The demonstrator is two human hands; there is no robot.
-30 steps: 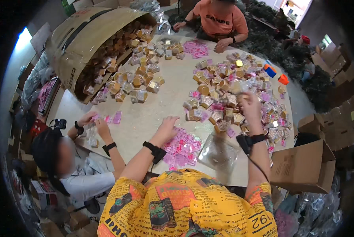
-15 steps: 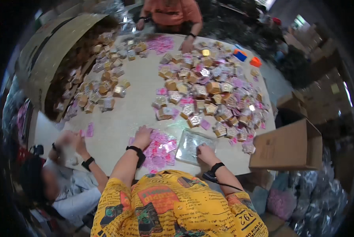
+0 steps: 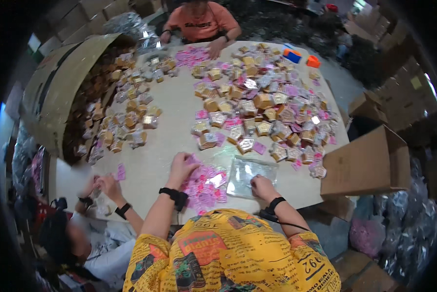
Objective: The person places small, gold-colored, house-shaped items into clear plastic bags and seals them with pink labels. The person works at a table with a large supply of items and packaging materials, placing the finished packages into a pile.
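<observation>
My left hand is at the far edge of a heap of small pink cards, its thumb and fingers closing on one pink card. To the right of the heap lies a flat stack of clear plastic bags. My right hand rests over the right part of this stack, fingers curled and fingertips pinching at the top bag. Black bands circle both my wrists.
A big pile of gold, clear-wrapped pieces covers the right side; more lie left beside a large open carton. A cardboard box stands at right. Co-workers' hands work at the far side and at left.
My left hand has gone from lying over the heap's left part to pinching at its far edge. My right hand stays on the bag stack. The whole view has shifted slightly.
</observation>
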